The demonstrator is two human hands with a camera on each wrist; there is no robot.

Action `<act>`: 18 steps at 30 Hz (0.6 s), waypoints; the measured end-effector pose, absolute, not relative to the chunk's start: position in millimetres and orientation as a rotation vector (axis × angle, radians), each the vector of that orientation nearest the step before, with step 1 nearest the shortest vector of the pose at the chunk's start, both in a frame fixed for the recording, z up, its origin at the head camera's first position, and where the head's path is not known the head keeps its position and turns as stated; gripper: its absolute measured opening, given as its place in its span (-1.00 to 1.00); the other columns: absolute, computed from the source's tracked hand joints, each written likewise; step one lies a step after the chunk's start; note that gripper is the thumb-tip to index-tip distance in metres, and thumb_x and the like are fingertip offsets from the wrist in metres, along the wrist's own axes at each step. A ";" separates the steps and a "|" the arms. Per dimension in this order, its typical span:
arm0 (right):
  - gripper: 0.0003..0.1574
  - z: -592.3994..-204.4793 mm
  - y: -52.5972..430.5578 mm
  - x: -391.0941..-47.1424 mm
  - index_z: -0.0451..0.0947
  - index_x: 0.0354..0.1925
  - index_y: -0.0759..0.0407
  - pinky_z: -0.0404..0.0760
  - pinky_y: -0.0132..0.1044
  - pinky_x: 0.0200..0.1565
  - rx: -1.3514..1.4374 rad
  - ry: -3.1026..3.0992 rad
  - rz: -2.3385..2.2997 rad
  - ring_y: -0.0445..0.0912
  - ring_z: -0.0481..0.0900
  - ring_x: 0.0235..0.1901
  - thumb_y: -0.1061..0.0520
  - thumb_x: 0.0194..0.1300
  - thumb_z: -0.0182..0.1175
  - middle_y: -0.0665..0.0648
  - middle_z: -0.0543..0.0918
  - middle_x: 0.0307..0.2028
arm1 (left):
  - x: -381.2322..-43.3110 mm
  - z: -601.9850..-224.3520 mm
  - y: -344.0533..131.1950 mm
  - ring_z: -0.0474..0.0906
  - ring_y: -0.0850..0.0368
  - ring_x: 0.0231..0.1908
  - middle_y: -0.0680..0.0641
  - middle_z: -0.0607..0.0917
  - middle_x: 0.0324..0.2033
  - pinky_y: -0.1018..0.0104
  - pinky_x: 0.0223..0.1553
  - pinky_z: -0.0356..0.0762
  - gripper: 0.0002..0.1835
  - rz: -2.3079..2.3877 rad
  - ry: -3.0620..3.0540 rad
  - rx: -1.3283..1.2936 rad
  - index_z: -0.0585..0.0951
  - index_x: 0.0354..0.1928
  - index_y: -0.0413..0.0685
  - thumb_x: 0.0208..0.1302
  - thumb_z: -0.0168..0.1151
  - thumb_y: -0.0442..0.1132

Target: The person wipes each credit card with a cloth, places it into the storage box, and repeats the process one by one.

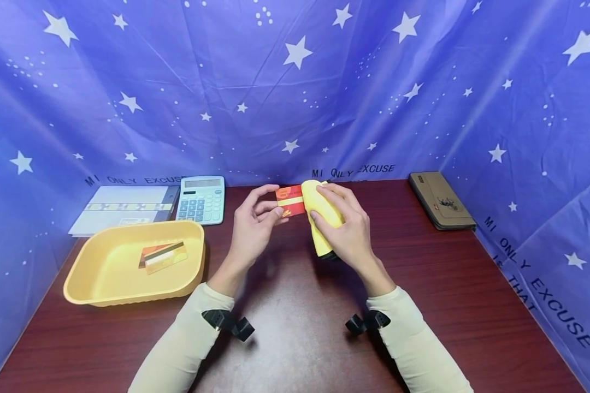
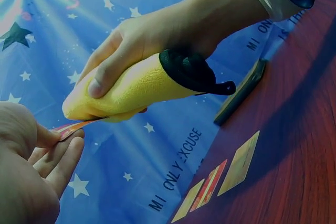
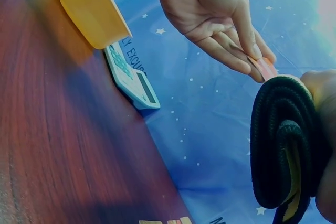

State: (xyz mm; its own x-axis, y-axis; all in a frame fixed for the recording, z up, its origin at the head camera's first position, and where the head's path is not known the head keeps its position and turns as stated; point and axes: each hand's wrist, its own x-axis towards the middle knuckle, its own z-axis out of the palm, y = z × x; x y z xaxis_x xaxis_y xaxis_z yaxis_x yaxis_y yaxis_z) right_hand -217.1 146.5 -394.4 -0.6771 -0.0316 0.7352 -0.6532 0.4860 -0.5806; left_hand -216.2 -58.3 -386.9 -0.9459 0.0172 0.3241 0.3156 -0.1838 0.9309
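Above the table (image 1: 285,327), R hand (image 1: 350,225) curls round folded yellow cloth (image 1: 325,209), axis approx. fore-aft; L hand (image 1: 253,222), thumb & fingertips nearly together, pinches red card (image 1: 291,201) by its L end, card lying crosswise, R end meeting cloth.

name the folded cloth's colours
The cloth is yellow with a black edge, clearest in the left wrist view.

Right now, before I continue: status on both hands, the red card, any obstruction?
Left hand pinching red card. Right hand gripping yellow cloth; cloth meets card's end. No obstruction seen between hands.
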 end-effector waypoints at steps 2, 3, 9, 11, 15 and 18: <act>-0.37 -394.8 145.0 -216.8 0.69 0.21 0.02 0.57 -0.52 0.11 0.573 -2.055 1.194 -0.01 0.65 0.16 0.19 0.14 0.53 0.11 0.69 0.16 | -216.0 -386.7 -58.5 0.80 0.18 -0.31 -0.53 0.71 -0.18 0.10 -0.13 0.86 -0.50 -2.236 -1.877 -0.392 0.51 0.29 -0.31 0.31 0.19 -0.64; -0.37 -395.0 144.4 -216.7 0.69 0.21 0.03 0.57 -0.52 0.11 0.578 -2.053 1.194 -0.01 0.65 0.16 0.19 0.14 0.52 0.12 0.69 0.16 | -216.1 -386.9 -58.5 0.80 0.17 -0.30 -0.53 0.71 -0.18 0.09 -0.13 0.86 -0.50 -2.232 -1.882 -0.394 0.51 0.29 -0.31 0.31 0.19 -0.64; -0.37 -395.9 142.4 -216.2 0.68 0.21 0.03 0.56 -0.56 0.13 0.596 -2.044 1.193 -0.01 0.64 0.17 0.20 0.14 0.52 0.12 0.68 0.17 | -217.1 -389.4 -57.8 0.81 0.04 -0.30 -0.52 0.73 -0.19 0.10 -0.14 0.86 -0.50 -2.174 -1.893 -0.411 0.53 0.28 -0.33 0.30 0.21 -0.64; -0.36 -396.4 141.7 -215.9 0.68 0.22 0.03 0.56 -0.55 0.13 0.606 -2.048 1.193 -0.01 0.64 0.17 0.20 0.14 0.52 0.12 0.67 0.17 | -217.2 -390.3 -56.8 0.82 -0.07 -0.28 -0.51 0.74 -0.20 0.11 -0.16 0.86 -0.51 -2.146 -1.900 -0.418 0.55 0.27 -0.32 0.29 0.22 -0.63; -0.35 -398.0 139.0 -214.9 0.67 0.23 0.02 0.58 -0.52 0.12 0.622 -2.069 1.177 -0.02 0.65 0.14 0.18 0.14 0.53 0.11 0.67 0.17 | -216.1 -391.2 -54.5 0.81 -0.23 -0.24 -0.47 0.77 -0.20 0.08 -0.16 0.86 -0.51 -2.112 -1.910 -0.435 0.59 0.25 -0.24 0.28 0.25 -0.63; -0.35 -398.9 136.6 -213.4 0.68 0.22 0.02 0.59 -0.52 0.11 0.621 -2.079 1.175 -0.02 0.65 0.12 0.17 0.13 0.54 0.11 0.67 0.16 | -215.0 -391.5 -53.1 0.81 -0.24 -0.23 -0.45 0.78 -0.20 0.06 -0.16 0.86 -0.50 -2.121 -1.902 -0.439 0.61 0.23 -0.18 0.27 0.26 -0.63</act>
